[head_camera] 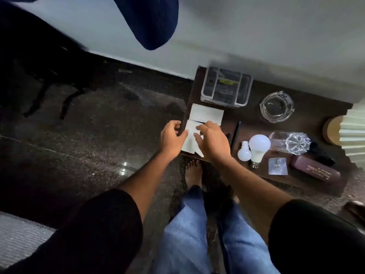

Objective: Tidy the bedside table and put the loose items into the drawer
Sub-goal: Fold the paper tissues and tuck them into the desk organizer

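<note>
A dark wooden bedside table [250,119] stands against the wall. At its left end lie several white paper cards [207,113]. My left hand [171,138] grips the left edge of the nearer cards [190,140]. My right hand [212,142] rests on top of them, fingers pinching a card. To the right lie a black pen [236,133], a small white bulb [244,152], a larger white bulb [258,147], a clear plastic packet [277,166], a maroon spectacle case [316,171] and a clear plastic bottle [290,142]. No drawer is visible.
A grey-framed clear box [226,87] stands at the table's back left, a glass ashtray [276,106] behind the bulbs. A pleated lamp on a wooden base [335,130] sits at the right end. My bare foot [193,173] is on the dark stone floor below the table.
</note>
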